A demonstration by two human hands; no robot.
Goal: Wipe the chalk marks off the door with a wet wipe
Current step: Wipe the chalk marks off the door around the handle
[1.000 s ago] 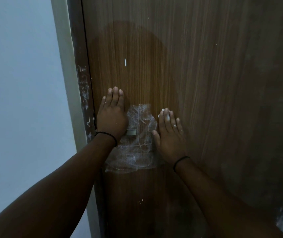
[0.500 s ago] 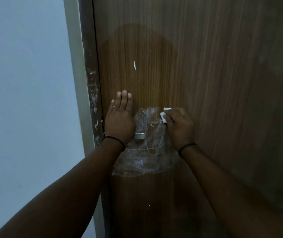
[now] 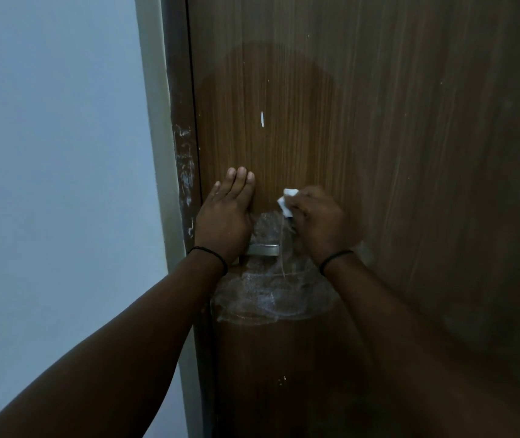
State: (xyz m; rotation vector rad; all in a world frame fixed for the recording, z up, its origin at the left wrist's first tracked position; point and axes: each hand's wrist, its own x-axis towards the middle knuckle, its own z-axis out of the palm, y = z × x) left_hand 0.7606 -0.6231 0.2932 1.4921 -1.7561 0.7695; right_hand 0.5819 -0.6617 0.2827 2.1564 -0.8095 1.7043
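A brown wood-grain door (image 3: 378, 121) fills the view, with a darker damp patch in its upper middle. My left hand (image 3: 225, 213) presses flat against the door, fingers straight, just above the metal handle (image 3: 263, 250). My right hand (image 3: 317, 221) grips a small bunched white wet wipe (image 3: 287, 202) against the door, to the right of my left hand. Whitish chalk smears (image 3: 268, 295) spread around and below the handle. A small white mark (image 3: 262, 118) sits higher up.
The dark door frame (image 3: 182, 153) runs down the left side and carries white scuffs. A pale wall (image 3: 56, 153) lies left of it. A few white specks (image 3: 284, 378) dot the lower door.
My right hand went from flat on the door to curled round the wipe, and shifted slightly up. My left hand stays pressed in place.
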